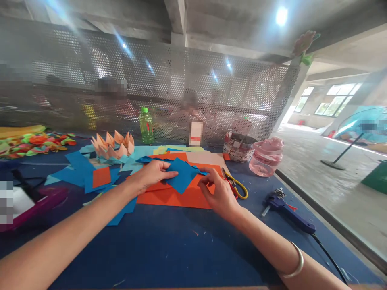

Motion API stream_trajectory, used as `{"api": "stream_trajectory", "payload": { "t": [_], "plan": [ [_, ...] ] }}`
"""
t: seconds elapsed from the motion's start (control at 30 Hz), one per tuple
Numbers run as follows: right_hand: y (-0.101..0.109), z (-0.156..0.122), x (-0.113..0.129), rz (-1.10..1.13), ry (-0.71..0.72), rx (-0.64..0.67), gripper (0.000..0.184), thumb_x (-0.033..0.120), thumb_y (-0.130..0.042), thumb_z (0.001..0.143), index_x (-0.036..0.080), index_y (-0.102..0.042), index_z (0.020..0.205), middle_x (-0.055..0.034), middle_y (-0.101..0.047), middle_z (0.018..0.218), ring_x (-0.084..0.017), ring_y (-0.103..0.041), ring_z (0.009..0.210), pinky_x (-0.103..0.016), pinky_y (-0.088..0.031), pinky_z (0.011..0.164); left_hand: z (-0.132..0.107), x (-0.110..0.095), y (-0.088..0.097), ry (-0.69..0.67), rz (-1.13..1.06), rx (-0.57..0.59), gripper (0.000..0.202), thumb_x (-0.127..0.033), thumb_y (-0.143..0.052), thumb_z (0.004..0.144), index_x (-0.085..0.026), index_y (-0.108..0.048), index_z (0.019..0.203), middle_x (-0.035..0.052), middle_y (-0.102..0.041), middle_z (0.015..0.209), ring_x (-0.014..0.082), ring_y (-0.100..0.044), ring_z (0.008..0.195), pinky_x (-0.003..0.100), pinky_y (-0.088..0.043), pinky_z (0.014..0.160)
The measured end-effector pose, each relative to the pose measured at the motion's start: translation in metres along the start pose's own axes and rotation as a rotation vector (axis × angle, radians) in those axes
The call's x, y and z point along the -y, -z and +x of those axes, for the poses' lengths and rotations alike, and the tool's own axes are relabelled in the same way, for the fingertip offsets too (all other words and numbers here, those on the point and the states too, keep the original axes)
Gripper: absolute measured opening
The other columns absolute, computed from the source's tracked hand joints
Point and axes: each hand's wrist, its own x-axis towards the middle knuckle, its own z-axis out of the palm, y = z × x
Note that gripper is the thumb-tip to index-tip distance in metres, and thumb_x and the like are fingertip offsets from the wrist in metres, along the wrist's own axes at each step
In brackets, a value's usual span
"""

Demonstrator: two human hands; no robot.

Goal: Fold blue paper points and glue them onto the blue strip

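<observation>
My left hand [154, 174] and my right hand [219, 194] both grip a folded piece of blue paper [183, 175] from opposite sides. It lies on a flat orange paper sheet [178, 198] near the middle of the dark blue table [169, 253]. Yellow-handled scissors [238, 187] rest just beyond my right hand, partly on the orange sheet's edge. To the left of my left hand, loose blue paper pieces [75, 173] overlap, with a folded peach paper flower [113, 147] behind them. A metal bangle [294, 262] circles my right wrist.
A blue glue gun [287, 211] lies at the right, with its black cord running toward the table edge. A green bottle [146, 125], a pink plastic jar [266, 157] and a patterned tub [238, 147] stand at the back. People sit beyond a perforated metal screen [193, 84].
</observation>
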Motion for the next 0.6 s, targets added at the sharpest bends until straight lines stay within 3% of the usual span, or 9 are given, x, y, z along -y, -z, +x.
{"api": "stream_trajectory", "payload": {
  "t": [0.1, 0.23, 0.33, 0.43, 0.6],
  "plan": [
    [-0.004, -0.002, -0.003, 0.023, 0.032, 0.055, 0.054, 0.012, -0.049, 0.08, 0.023, -0.035, 0.13, -0.0019, -0.066, 0.093, -0.015, -0.06, 0.081, -0.026, -0.046, 0.074, 0.005, 0.003, -0.025, 0.134, -0.567, -0.044, 0.035, -0.043, -0.065, 0.075, -0.014, -0.069, 0.095, 0.009, -0.073, 0.09, 0.0176, -0.064, 0.074, 0.025, -0.047, 0.063],
    [-0.009, -0.004, -0.005, 0.033, 0.038, 0.094, 0.053, 0.009, -0.052, 0.076, 0.024, -0.043, 0.126, -0.0015, -0.065, 0.091, -0.015, -0.06, 0.079, -0.025, -0.046, 0.071, -0.006, 0.002, -0.04, 0.247, -0.912, -0.006, 0.025, -0.037, -0.073, 0.07, -0.016, -0.071, 0.083, 0.0044, -0.073, 0.076, 0.0153, -0.064, 0.069, 0.024, -0.049, 0.064],
    [-0.011, -0.003, -0.005, 0.082, 0.004, 0.047, 0.035, 0.011, -0.055, 0.075, 0.022, -0.058, 0.108, -0.0009, -0.066, 0.088, -0.014, -0.059, 0.078, -0.024, -0.046, 0.07, -0.015, 0.0, -0.044, 0.227, -1.006, 0.027, 0.018, -0.033, -0.073, 0.071, -0.018, -0.072, 0.081, 0.0026, -0.073, 0.076, 0.0143, -0.064, 0.069, 0.023, -0.051, 0.064],
    [-0.012, -0.001, -0.005, 0.174, -0.046, 0.0, 0.021, 0.02, -0.059, 0.077, 0.021, -0.063, 0.098, -0.0011, -0.067, 0.089, -0.014, -0.06, 0.079, -0.025, -0.046, 0.07, -0.019, 0.003, -0.046, 0.242, -0.958, 0.076, 0.02, -0.035, -0.071, 0.073, -0.018, -0.072, 0.084, 0.0052, -0.074, 0.081, 0.0157, -0.067, 0.075, 0.023, -0.051, 0.066],
    [-0.016, 0.001, -0.007, 0.291, -0.171, -0.008, 0.02, 0.037, -0.068, 0.073, 0.019, -0.065, 0.082, 0.0002, -0.065, 0.079, -0.013, -0.056, 0.071, -0.024, -0.043, 0.064, -0.019, 0.007, -0.046, 0.215, -0.915, 0.087, 0.024, -0.035, -0.073, 0.072, -0.018, -0.073, 0.088, 0.0058, -0.074, 0.086, 0.0153, -0.067, 0.078, 0.021, -0.05, 0.069]
  ]
}}
